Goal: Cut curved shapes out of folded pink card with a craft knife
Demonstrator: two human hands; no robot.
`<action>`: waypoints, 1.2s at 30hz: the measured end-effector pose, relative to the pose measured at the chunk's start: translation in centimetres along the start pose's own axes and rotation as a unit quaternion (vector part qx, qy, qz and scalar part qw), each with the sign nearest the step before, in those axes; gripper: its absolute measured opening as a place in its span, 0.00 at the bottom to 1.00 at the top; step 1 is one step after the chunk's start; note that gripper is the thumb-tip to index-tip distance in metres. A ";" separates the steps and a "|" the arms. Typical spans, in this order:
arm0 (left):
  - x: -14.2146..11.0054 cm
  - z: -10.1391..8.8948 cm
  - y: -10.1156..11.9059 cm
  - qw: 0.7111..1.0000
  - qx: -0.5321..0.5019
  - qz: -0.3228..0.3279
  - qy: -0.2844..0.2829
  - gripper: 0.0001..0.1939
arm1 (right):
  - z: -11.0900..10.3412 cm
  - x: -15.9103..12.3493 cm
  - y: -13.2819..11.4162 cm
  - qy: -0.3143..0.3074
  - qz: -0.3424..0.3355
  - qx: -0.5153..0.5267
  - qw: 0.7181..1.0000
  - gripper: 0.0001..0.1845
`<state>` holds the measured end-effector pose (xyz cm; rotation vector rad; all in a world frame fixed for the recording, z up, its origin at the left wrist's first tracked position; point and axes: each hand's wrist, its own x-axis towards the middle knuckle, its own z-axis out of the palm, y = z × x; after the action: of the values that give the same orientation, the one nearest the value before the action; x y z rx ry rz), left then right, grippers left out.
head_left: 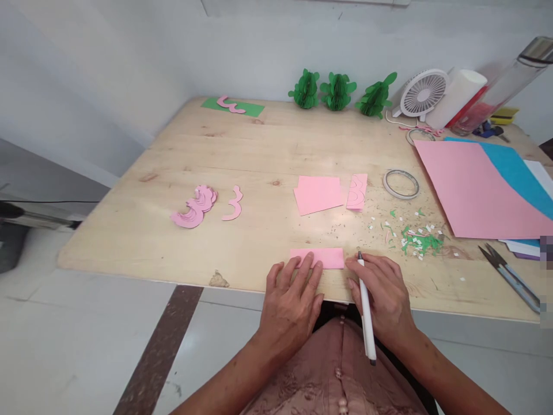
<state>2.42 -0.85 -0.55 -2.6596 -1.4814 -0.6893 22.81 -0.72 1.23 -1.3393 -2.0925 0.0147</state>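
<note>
A folded strip of pink paper (332, 258) lies near the front edge of the table. My left hand (294, 291) rests flat on its left part, fingers stretched out. Beside the strip's right end, my right hand (384, 294) is closed around a white pen (366, 311), whose dark tip points away from me. Farther back lie pink paper squares (319, 193) and a small folded pink piece (356, 192) with a wavy outline drawn on it. To the left are a wavy pink cutout (234, 204) and a stack of similar pink cutouts (196, 207).
Green paper scraps (423, 242), a tape roll (401, 196), snips (510, 278) and large pink paper (484, 190) lie on the right. Three green paper figures (339, 92), a small fan (423, 94) and a bottle (496, 86) stand along the wall. Green paper (254, 109) lies back left.
</note>
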 end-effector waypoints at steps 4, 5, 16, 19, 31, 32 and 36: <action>0.0 0.0 0.0 1.000 0.004 -0.001 -0.002 0.23 | 0.5 0.8 0.1 -0.001 0.048 0.016 0.999 0.13; 0.0 0.0 0.0 1.000 0.005 -0.002 -0.002 0.23 | 0.6 1.0 0.1 -0.003 0.062 0.020 0.998 0.13; 0.0 0.1 -0.1 1.000 -0.013 -0.004 0.004 0.24 | 2.2 3.3 0.3 -0.022 0.127 0.034 0.991 0.09; 0.0 0.1 -0.1 1.000 -0.016 -0.003 0.005 0.23 | 2.3 3.5 0.4 -0.023 0.110 0.022 0.993 0.09; 0.1 0.0 0.0 1.000 -0.021 -0.013 -0.003 0.23 | 2.3 4.0 0.3 -0.037 0.062 -0.026 0.997 0.08; 0.1 0.0 0.0 1.000 -0.021 -0.014 -0.005 0.23 | 2.3 4.1 0.2 -0.041 0.060 -0.029 0.997 0.08; 0.0 0.0 0.0 1.000 -0.016 -0.014 -0.014 0.24 | 2.1 4.5 0.0 -0.053 0.055 -0.052 0.996 0.09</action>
<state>2.38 -0.83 -0.51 -2.6891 -1.5290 -0.6864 20.46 3.67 1.87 -1.5451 -2.1311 0.0242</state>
